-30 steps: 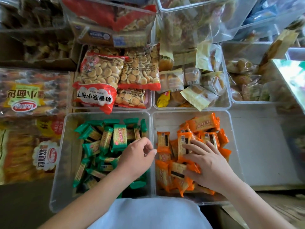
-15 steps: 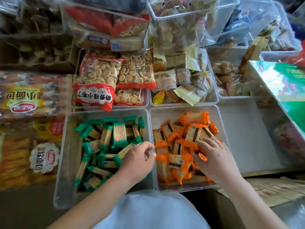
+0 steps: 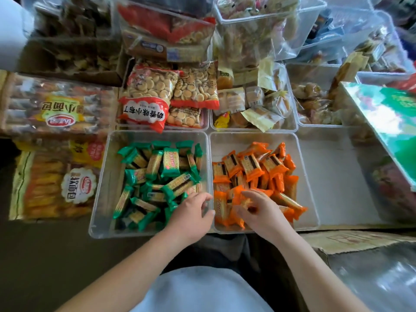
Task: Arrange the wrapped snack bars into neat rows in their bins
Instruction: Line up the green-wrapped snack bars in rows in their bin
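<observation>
Two clear plastic bins stand side by side in front of me. The left bin (image 3: 101, 176) holds a jumble of green-wrapped snack bars (image 3: 166, 163). Orange-wrapped snack bars (image 3: 249, 167) fill the right bin (image 3: 308, 181), some lined up at the back. My left hand (image 3: 191, 212) rests on the wall between the two bins, fingers loosely curled over its rim. In the near corner of the right bin my right hand (image 3: 261, 210) has its fingers curled round an orange bar (image 3: 244, 200).
Behind the two bins stand more clear bins with bags of small round biscuits (image 3: 157, 91) and pale wrapped cakes (image 3: 258, 102). Large bread packs (image 3: 56, 113) lie at the left. An empty-looking clear bin (image 3: 333, 176) and a green box (image 3: 387, 122) are at the right.
My right hand has drawn back from the middle of the orange pile to the bin's near left corner and curled round a bar. My left hand has stayed at the dividing wall.
</observation>
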`<state>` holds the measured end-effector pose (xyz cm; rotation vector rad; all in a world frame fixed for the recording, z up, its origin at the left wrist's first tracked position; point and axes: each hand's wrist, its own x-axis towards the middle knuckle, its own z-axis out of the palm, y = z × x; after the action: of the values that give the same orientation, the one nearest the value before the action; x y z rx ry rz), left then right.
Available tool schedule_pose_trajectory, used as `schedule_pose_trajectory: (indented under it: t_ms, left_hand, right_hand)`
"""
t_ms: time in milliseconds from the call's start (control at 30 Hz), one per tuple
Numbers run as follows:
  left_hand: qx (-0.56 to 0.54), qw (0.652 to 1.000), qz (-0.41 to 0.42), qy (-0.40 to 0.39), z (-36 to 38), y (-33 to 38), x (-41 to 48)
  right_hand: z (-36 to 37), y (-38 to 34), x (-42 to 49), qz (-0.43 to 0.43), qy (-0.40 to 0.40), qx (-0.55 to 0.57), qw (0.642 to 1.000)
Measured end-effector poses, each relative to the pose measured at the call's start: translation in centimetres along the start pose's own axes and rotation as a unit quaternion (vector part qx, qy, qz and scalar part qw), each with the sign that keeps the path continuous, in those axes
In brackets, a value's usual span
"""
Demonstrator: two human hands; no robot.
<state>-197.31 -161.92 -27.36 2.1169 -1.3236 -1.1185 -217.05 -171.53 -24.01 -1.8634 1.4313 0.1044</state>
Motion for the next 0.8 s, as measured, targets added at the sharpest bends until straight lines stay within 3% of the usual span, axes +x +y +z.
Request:
schedule_pose_trajectory:
  t_ms: [67, 167, 200, 333, 400, 500, 567, 667, 800]
  left_hand:
    - [-0.011, 1.000, -0.018, 0.017, 0.5, -0.2, -1.7]
    - [-0.021, 0.998, -0.040, 0.032, 0.5, -0.8, -3.4]
    - [-0.020, 0.998, -0.044, 0.036, 0.2, -1.1, -3.8]
    - [-0.019, 0.998, -0.039, 0.049, -1.8, -2.7, -5.4]
    - [-0.024, 0.998, -0.031, 0.052, -3.3, -4.0, -5.9]
    - [-0.025, 0.998, -0.002, 0.063, -6.0, -6.5, -5.4]
    - [-0.033, 0.997, 0.020, 0.060, -7.8, -8.3, -4.7]
    - [-0.027, 0.997, 0.052, 0.046, -10.4, -10.9, -4.5]
    - [-0.006, 0.998, 0.062, 0.025, -14.2, -14.1, -4.8]
  right_hand:
    - [0.3, 0.0, -0.7, -0.006, -0.001, 0.018, 1.000]
    - [0.8, 0.4, -1.1, 0.029, 0.035, -0.199, 0.979]
    - [1.0, 0.4, -1.1, 0.048, 0.012, -0.233, 0.971]
    - [1.9, -1.5, -0.9, 0.067, -0.075, -0.078, 0.992]
    - [2.4, -3.3, -1.2, 0.058, -0.040, -0.078, 0.994]
    - [4.0, -7.1, -1.8, 0.031, 0.079, -0.157, 0.984]
    - [6.1, -10.6, -2.0, -0.004, 0.118, -0.121, 0.986]
    - [10.5, -15.4, -1.7, -0.030, 0.113, -0.043, 0.992]
    - [14.7, -19.2, -0.5, 0.006, 0.080, 0.001, 0.997]
